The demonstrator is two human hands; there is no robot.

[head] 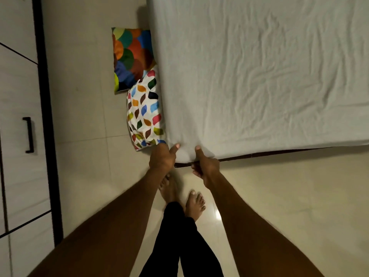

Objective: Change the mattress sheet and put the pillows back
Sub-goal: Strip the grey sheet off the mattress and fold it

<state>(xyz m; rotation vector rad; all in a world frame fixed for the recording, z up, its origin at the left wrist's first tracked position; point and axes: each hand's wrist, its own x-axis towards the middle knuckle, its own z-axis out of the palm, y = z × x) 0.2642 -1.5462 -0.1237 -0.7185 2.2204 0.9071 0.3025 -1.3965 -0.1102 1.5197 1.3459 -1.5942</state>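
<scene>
Fingers curl under the bed corner, thumbs on top: left hand [162, 157] and right hand [204, 166] both grip the grey sheet [249, 80] at 6 o'clock. Two patterned pillows [144, 108] lie on floor [83, 96] w/ wardrobe [18, 116] at 9 o'clock.

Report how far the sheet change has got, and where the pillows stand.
Done: a grey sheet is spread over the mattress top, though wrinkled. In hand: the left hand and right hand both grip the sheet at the near corner, thumbs on top, apparently fitting it. Left: the multicoloured pillow and the white patterned pillow lie on the floor beside the bed.
</scene>
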